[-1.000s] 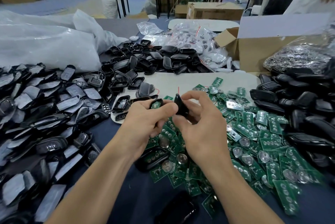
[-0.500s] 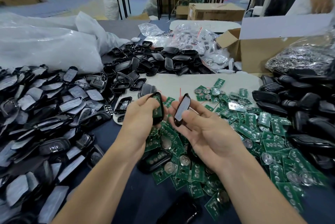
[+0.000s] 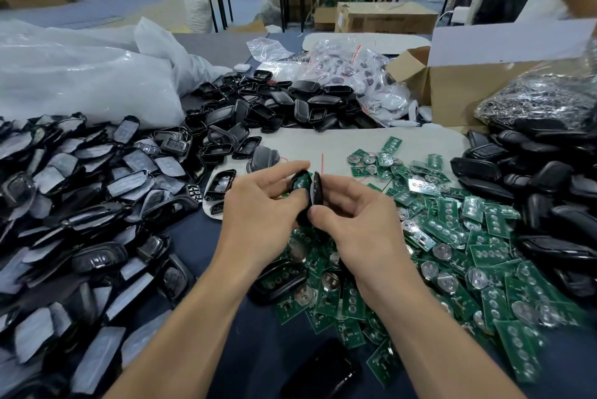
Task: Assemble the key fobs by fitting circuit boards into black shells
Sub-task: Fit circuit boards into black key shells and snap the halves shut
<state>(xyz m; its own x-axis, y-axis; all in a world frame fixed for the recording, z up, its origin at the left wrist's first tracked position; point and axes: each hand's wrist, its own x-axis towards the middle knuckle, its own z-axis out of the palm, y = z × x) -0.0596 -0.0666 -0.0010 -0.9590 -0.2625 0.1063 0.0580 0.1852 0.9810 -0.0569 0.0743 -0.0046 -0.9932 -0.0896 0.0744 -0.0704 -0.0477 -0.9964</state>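
Head view, centre of frame. Left hand (image 3: 258,208) pinches a black shell half (image 3: 294,179) with a green circuit board (image 3: 301,184) apparently seated inside. Right hand (image 3: 358,221) pinches the mating cover (image 3: 317,188) edge-on, and the 2 halves almost touch. To close well, match the outlines first, then squeeze evenly round the rim. Loose boards (image 3: 452,237) lie at right.

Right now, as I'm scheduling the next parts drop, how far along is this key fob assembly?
Done: one filled shell lies by the wrists. In hand: the left hand pinches a board-loaded shell, the right hand a cover half, nearly mated. Left: the heap of loose circuit boards and empty shells; much remains.
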